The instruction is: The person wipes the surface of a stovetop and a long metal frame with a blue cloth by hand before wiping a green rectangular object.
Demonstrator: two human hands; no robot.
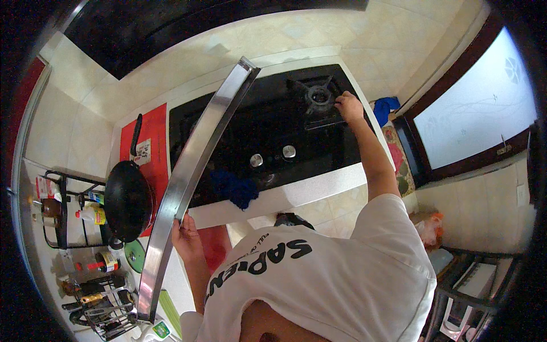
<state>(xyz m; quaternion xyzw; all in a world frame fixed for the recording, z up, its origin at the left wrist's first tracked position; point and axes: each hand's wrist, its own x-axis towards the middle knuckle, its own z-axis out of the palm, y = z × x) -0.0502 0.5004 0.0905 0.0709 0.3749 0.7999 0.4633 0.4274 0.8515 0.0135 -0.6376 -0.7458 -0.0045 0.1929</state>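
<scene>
A long stainless-steel channel slants across the view, over the left part of a black glass gas hob. My left hand holds its lower right edge, with part of the hand hidden behind the metal. At the hob's far right, my right hand has its fingers curled beside the gas burner and its pan support. Whether those fingers grip anything is too small to tell. A dark blue cloth lies over the hob's front edge, left of two silver control knobs.
Left of the hob, a black wok rests by a red panel. Bottles stand in a black wire rack; utensils fill another rack. On the right are another blue cloth and a frosted-glass window.
</scene>
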